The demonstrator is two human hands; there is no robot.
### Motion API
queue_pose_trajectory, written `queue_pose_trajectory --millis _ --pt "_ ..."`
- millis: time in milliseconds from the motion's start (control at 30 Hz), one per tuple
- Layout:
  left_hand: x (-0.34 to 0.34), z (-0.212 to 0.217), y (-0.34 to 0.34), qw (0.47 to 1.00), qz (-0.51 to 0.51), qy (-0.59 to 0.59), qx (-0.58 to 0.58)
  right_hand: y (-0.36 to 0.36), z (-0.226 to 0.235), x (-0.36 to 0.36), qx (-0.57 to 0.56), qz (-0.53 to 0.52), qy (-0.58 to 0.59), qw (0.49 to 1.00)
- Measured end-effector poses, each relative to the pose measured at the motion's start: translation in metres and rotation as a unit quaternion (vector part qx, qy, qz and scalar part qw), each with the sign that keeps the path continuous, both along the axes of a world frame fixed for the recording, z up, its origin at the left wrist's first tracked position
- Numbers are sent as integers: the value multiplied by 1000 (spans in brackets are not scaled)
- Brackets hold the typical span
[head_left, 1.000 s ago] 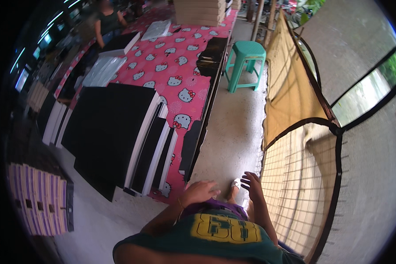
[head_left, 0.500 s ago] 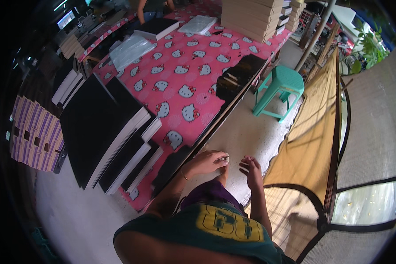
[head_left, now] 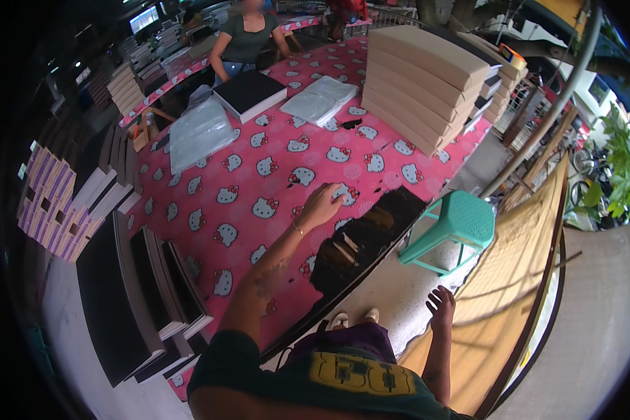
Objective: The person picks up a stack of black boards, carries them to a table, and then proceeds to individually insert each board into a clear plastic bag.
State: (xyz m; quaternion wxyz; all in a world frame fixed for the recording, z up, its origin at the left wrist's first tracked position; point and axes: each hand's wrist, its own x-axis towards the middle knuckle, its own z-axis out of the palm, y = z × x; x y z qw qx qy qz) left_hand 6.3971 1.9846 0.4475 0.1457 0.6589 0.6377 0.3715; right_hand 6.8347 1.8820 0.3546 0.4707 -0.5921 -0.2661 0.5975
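Observation:
My left hand (head_left: 322, 206) is held out over the pink cat-print tablecloth (head_left: 248, 189), its fingers loosely bent and apart, with nothing visible in them. Just below it, along the table's right edge, lies a dark stained patch (head_left: 392, 218) with pale, narrow scraps (head_left: 346, 246) on it. My right hand (head_left: 441, 306) hangs free to the right of the table, fingers spread and holding nothing. The green plastic stool (head_left: 463, 218) stands just beyond that hand.
Black-covered thick books (head_left: 108, 301) are stacked at the near left. Farther along are clear plastic sheets (head_left: 201, 133), a black book (head_left: 250, 94) and a tall stack of tan blocks (head_left: 416, 84). Another person (head_left: 248, 42) is across the table. A yellow tarp (head_left: 511, 259) hangs at right.
My left hand has moved forward from beside my waist to over the table. The right hand has swung out to the right. My view has tilted up, showing more of the far side.

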Motion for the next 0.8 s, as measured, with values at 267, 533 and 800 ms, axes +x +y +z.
queue_pose_trajectory --millis 267,533,800 --pt "-65 -24 209 985 108 134 14 156 12 -29 -1 93 3 996" --pt "-162 -75 334 910 278 300 69 307 78 -55 53 166 -36 984" --pt "-123 -19 314 976 142 161 23 366 69 -120 64 315 -15 947"
